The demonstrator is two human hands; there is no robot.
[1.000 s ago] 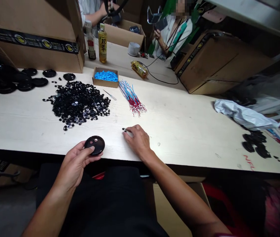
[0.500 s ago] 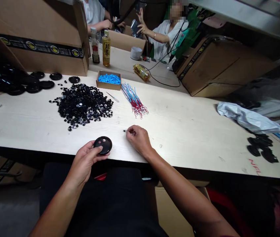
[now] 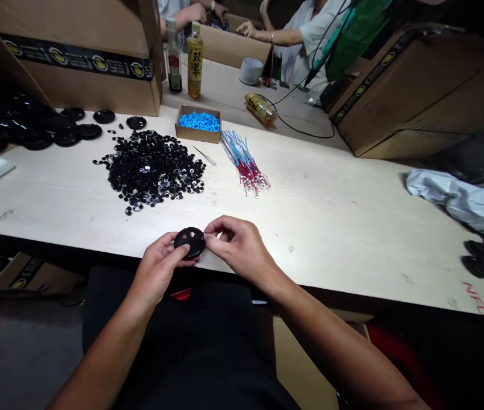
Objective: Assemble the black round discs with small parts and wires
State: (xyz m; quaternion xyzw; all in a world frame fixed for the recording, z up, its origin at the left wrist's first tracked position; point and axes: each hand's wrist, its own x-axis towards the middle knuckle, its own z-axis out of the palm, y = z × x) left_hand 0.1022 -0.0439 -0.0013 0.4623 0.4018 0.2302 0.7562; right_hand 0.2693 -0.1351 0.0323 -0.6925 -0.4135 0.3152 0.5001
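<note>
In the head view, your right hand (image 3: pixel 240 245) has just come in from the tabletop (image 3: pixel 331 222) to meet the round, shallow black plastic disc (image 3: pixel 198 244), so both hands now seem to be working on one piece. Your left hand (image 3: pixel 156 267) grips that disc over the near edge, thumb on its face. Your right fingers are at its right rim; whether they're closed on anything, I cannot tell. Toward the far edge, a small open brown cardboard box (image 3: pixel 198 136) holds little bright-blue pieces (image 3: pixel 199 121).
</note>
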